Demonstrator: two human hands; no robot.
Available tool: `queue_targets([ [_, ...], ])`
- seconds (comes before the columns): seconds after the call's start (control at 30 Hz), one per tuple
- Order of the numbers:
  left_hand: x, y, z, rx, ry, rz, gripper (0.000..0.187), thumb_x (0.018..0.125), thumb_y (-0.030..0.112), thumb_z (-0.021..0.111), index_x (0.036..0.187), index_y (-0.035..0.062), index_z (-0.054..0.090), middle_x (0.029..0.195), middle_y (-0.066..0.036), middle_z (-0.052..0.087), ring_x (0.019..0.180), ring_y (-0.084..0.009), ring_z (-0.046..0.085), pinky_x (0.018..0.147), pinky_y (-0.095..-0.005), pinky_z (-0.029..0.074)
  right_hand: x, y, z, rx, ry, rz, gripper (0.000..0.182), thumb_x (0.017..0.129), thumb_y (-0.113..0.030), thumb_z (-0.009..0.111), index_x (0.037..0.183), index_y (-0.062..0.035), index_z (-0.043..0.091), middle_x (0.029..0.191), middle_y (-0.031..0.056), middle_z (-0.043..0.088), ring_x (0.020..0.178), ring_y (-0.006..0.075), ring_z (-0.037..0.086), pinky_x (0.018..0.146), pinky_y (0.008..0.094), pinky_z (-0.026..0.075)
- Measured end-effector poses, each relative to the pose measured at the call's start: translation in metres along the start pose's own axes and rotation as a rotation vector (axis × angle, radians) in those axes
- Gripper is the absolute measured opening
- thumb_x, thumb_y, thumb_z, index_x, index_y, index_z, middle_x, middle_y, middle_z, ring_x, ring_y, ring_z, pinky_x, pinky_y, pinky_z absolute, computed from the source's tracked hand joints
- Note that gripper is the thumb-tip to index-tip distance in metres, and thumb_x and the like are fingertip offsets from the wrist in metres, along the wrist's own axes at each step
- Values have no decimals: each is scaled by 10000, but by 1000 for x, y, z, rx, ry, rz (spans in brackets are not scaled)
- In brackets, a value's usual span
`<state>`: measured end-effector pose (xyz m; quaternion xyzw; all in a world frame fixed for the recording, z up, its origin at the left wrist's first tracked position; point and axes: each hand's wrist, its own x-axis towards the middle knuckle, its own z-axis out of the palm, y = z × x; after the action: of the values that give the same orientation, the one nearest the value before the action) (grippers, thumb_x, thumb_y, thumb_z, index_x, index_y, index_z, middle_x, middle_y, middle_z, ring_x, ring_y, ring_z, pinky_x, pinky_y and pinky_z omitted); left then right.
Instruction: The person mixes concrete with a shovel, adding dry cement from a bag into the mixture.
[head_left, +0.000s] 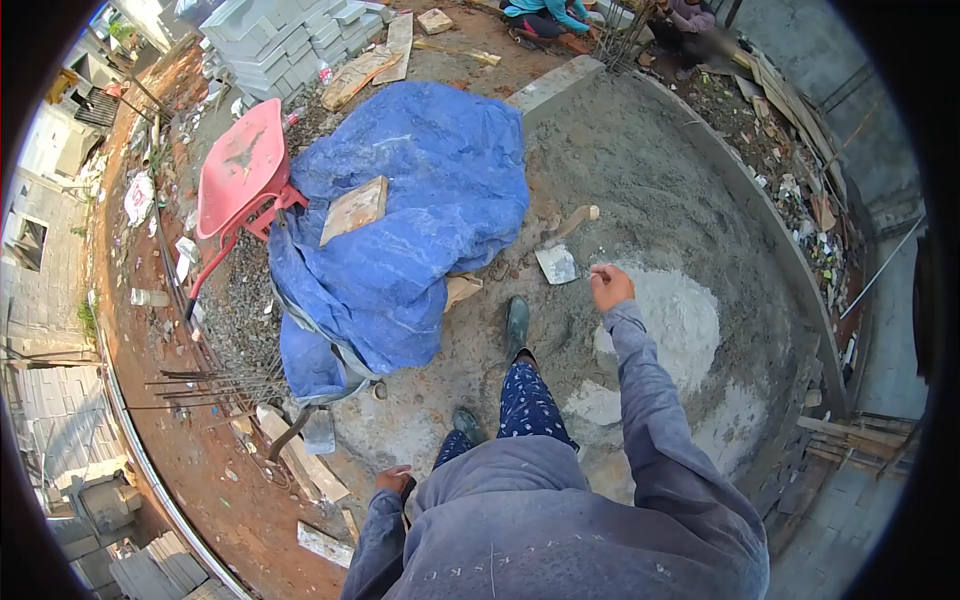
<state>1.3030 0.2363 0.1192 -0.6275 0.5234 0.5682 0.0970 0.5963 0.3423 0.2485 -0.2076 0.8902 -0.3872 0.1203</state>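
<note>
At the far left, a red wheelbarrow (240, 165) stands tipped against a mound covered by a blue tarp (420, 215), with a flat wooden board (354, 209) lying on top of the tarp. Your left hand (393, 480) hangs low beside your hip, near the ground at the foot of the mound; its fingers appear curled loosely and hold nothing that can be made out. Your two boots (516, 326) stand on the grey sand bed (650, 170), one ahead of the other. Just right of the tarp lies the shovel (558, 262): a flat, pale grey metal blade resting on the sand, its short wooden handle running up and to the right. Your right hand (610, 287) is extended forward on a straight arm, fingers closed together; whether they pinch anything cannot be told. The shovel blade lies just beside this hand, to its left and slightly farther away, not touching it. A lighter patch of cement powder (680, 315) spreads on the sand immediately right of the hand.
</note>
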Motion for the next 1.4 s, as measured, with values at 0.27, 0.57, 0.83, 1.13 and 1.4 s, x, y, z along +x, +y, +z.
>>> queue_targets([
  [0.27, 17, 190, -11, -39, 50, -243, 310, 866, -47, 591, 1160, -22, 687, 839, -163, 723, 712, -212, 726, 610, -309, 597, 286, 24, 80, -439, -73, -29, 336, 838, -220, 641, 1140, -89, 704, 1204, 155, 669, 1112, 332, 637, 1006, 482, 460],
  [0.57, 46, 514, 118, 127, -144, 83, 334, 925, 27, 557, 1247, -20, 635, 834, -158, 730, 695, -166, 696, 664, -282, 548, 227, 203, 163, -312, -858, 728, 122, 823, -138, 697, 862, -39, 637, 813, 98, 562, 670, 248, 563, 616, 428, 427],
  [0.83, 95, 505, 138, 431, -308, 153, 322, 919, 163, 610, 1229, 123, 683, 784, -64, 748, 756, -136, 713, 735, -282, 543, 130, 185, 154, 885, -436, 1369, 136, 801, -54, 720, 784, -6, 594, 572, 69, 567, 419, 188, 539, 394, 370, 443],
  [1.13, 215, 553, 240, 477, -452, 259, 394, 893, 222, 677, 1236, 30, 646, 968, -103, 741, 901, -176, 714, 815, -304, 542, 151, 171, 193, 593, -236, 1065, 345, 804, -93, 729, 1077, 15, 547, 659, 118, 615, 482, 209, 610, 417, 371, 484],
  [1.4, 268, 520, 295, 354, -557, 191, 398, 959, 200, 635, 1298, -1, 582, 1074, -147, 704, 923, -199, 709, 814, -309, 546, 185, 182, 261, 733, -190, 1045, 392, 856, -261, 689, 1118, 3, 564, 773, 159, 666, 588, 255, 668, 536, 390, 541],
])
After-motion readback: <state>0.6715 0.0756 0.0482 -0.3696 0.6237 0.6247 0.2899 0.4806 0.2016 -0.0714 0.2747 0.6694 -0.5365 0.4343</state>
